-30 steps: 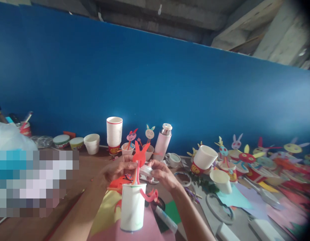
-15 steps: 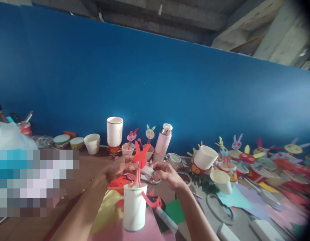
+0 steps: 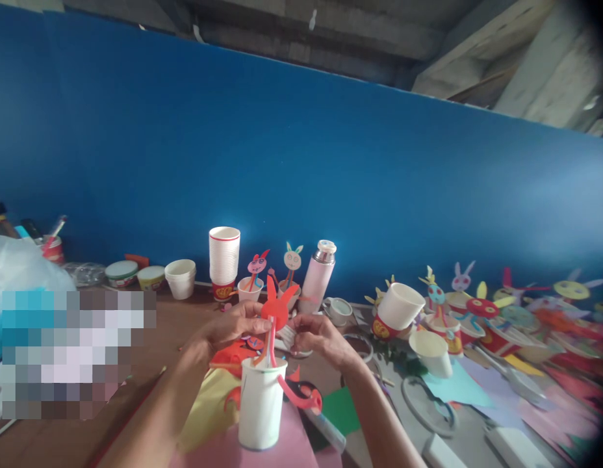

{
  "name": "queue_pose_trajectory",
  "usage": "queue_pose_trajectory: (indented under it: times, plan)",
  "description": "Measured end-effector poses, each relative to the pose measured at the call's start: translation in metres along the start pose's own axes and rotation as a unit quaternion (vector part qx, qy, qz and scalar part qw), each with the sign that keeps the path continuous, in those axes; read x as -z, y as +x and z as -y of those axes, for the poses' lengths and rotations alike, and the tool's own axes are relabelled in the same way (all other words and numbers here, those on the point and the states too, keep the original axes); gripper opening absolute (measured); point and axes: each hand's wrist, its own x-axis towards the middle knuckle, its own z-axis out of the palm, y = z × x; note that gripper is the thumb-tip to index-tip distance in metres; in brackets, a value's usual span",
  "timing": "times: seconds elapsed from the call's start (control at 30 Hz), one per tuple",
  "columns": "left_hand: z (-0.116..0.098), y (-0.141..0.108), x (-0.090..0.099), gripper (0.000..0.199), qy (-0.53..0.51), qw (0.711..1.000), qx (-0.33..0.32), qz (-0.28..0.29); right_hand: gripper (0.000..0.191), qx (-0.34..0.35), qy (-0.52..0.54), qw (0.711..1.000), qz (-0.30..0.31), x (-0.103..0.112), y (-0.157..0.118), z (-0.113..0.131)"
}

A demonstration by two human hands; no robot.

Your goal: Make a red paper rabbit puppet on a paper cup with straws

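Observation:
A white paper cup (image 3: 260, 406) stands upright in front of me, with pink, orange and white strips (image 3: 271, 344) rising from it. At their top is a red paper rabbit head (image 3: 275, 313) with two long ears. My left hand (image 3: 238, 327) pinches the rabbit head and strips at the left edge. Closed beside the head on the other side, my right hand (image 3: 318, 337) grips a small whitish piece (image 3: 286, 337) between its fingertips. A curled pink paper strip (image 3: 299, 395) sticks out from the cup's right side.
Behind are a stack of paper cups (image 3: 224, 257), a pale pink thermos (image 3: 318, 279) and finished paper-cup figures. At right lie a roll of tape (image 3: 431, 406), scissors (image 3: 509, 374) and coloured paper. Pink paper (image 3: 286, 448) lies under the cup; a glue stick (image 3: 325, 429) is beside it.
The rabbit head has tilted slightly rightward, and the whitish piece in my right hand has shifted a little. The cup leans slightly differently; both hands keep nearly the same place.

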Motion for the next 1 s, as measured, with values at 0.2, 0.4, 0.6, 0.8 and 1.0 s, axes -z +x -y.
queue_pose_trajectory:
  times: [0.2, 0.4, 0.6, 0.8, 1.0]
  plan:
    - [-0.0061, -0.0035, -0.0096, 0.012, -0.037, 0.999, 0.011, 0.006, 0.020, 0.017, 0.050, 0.998, 0.017, 0.0021, 0.0014, -0.0035]
    - [-0.0022, -0.0011, -0.0083, 0.016, -0.049, 0.999, -0.001, 0.013, 0.017, 0.043, 0.073, 0.996, 0.015, 0.0004, 0.0038, -0.0065]
    - [-0.0025, 0.0004, -0.0035, 0.018, 0.007, 1.000, 0.001, 0.017, 0.010, 0.035, -0.004, 0.999, -0.006, 0.0017, 0.0023, -0.0037]
    - [-0.0076, -0.0027, -0.0041, 0.017, 0.093, 0.995, -0.018, 0.038, 0.008, 0.018, -0.096, 0.994, -0.041, -0.0034, 0.0054, -0.0069]
    - [-0.0074, -0.0017, -0.0050, 0.020, 0.102, 0.994, 0.000, 0.041, 0.010, 0.012, -0.123, 0.991, -0.049, -0.0058, 0.0060, -0.0052]
